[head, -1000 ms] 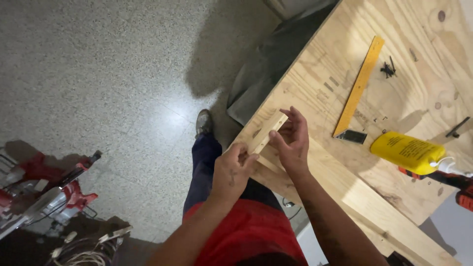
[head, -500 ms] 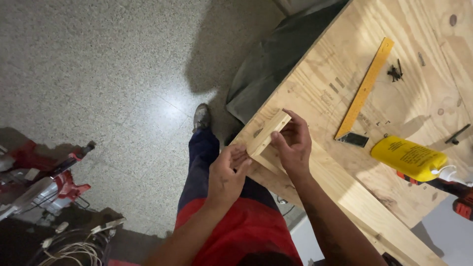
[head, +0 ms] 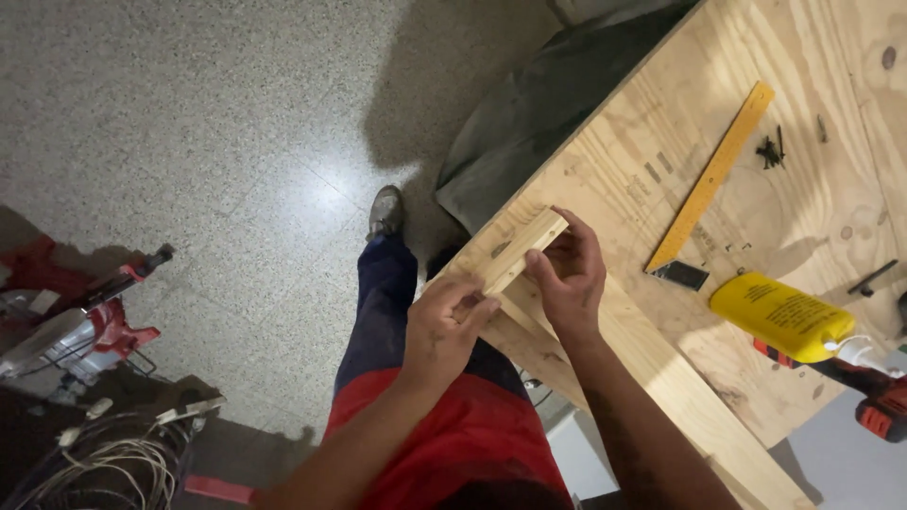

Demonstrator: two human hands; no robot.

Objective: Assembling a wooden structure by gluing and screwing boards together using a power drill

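Note:
A short pale wood block (head: 522,249) lies at the near corner of a plywood workbench (head: 661,113). My left hand (head: 446,327) grips its near end from the floor side. My right hand (head: 572,274) pinches its far end between thumb and fingers. The block rests on the end of a longer wooden board (head: 661,378) that runs along the bench's edge toward me.
A yellow ruler (head: 713,175) with a dark end piece, loose black screws (head: 770,149), a yellow glue bottle (head: 784,316) and a red power tool (head: 874,411) lie on the bench. A red machine (head: 85,316) and cables (head: 104,453) stand on the speckled floor at left.
The view has shifted slightly. Both hands stay on the block, with my left fingers closing further round its near end.

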